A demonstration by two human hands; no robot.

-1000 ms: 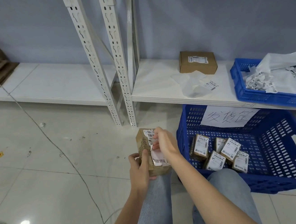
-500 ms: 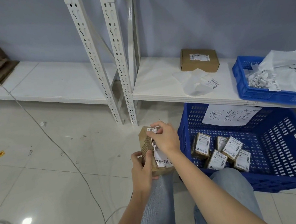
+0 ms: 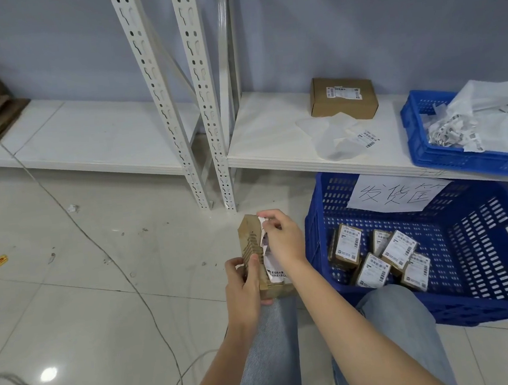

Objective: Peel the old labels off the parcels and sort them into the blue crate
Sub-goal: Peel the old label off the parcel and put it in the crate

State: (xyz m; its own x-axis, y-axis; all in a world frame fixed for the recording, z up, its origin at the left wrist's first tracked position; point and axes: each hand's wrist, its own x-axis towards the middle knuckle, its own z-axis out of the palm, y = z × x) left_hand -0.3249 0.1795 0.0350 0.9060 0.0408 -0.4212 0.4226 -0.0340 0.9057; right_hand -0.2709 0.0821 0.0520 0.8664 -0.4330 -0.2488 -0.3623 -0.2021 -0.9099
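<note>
A small brown cardboard parcel (image 3: 250,239) stands upright over my knee. My left hand (image 3: 243,289) grips its lower part. A white label (image 3: 273,271) on the parcel's face is partly lifted and crumpled at the top, where my right hand (image 3: 281,236) pinches its upper edge. To the right on the floor stands a large blue crate (image 3: 483,266) with a paper sign on its rim. Several small labelled parcels (image 3: 379,254) lie in it.
A white metal rack stands behind, with uprights (image 3: 204,104) in the middle. On its low shelf (image 3: 272,141) lie a brown box (image 3: 343,98), a clear bag (image 3: 334,141) and a smaller blue tray (image 3: 447,155) of peeled labels. A cable (image 3: 103,250) crosses the tiled floor.
My right hand has worked at the top of the label and lifted it further off the parcel. My left hand keeps its hold. The view has shifted slightly.
</note>
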